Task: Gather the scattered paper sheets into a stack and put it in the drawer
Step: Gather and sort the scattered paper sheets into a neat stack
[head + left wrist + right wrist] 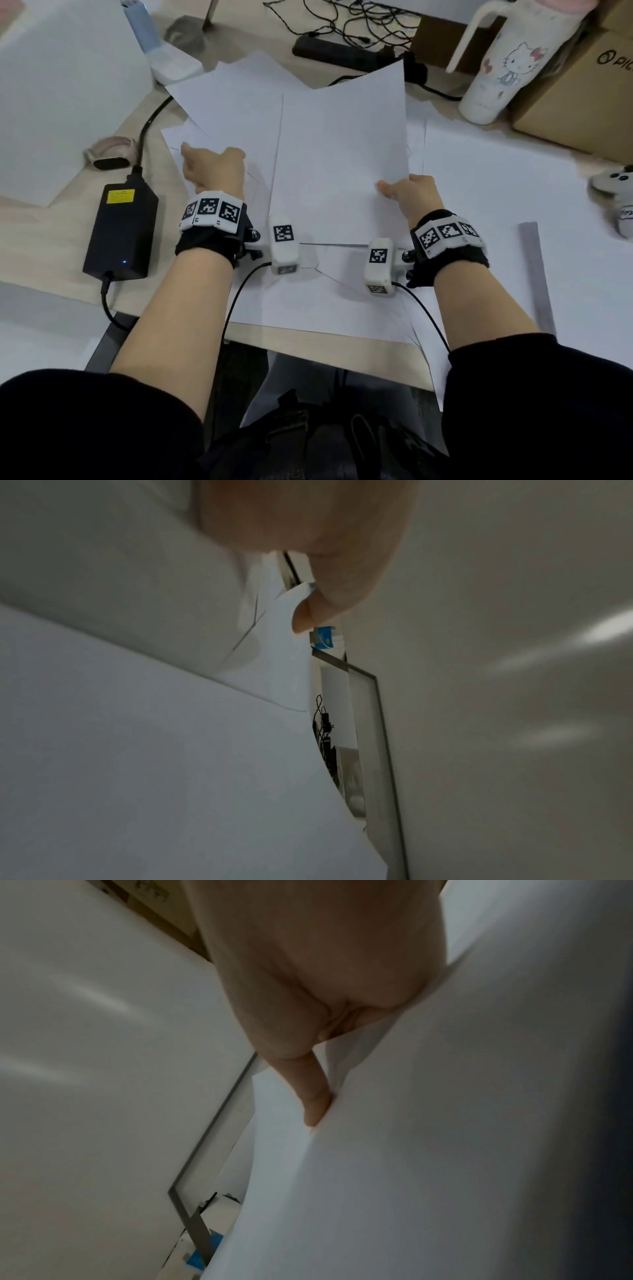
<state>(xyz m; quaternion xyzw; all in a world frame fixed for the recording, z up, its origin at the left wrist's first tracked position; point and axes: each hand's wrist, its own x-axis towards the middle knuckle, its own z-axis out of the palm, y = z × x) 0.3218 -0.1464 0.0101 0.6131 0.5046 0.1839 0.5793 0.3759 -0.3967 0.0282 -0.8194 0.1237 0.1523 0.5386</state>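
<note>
The paper sheets are plain white and lie fanned at odd angles over the middle of the desk, corners jutting every way, with more loose sheets on the near edge; from this I'd say the gathering has only begun, no squared stack yet, and the drawer is not in view. The right hand pinches the near right corner of the top sheet, thumb on top and a finger under it, lifting that edge. The left hand grips the left side of the pile, thumb above; its other fingers I cannot tell. Left sits a black power adapter, far right a white cartoon bottle
</note>
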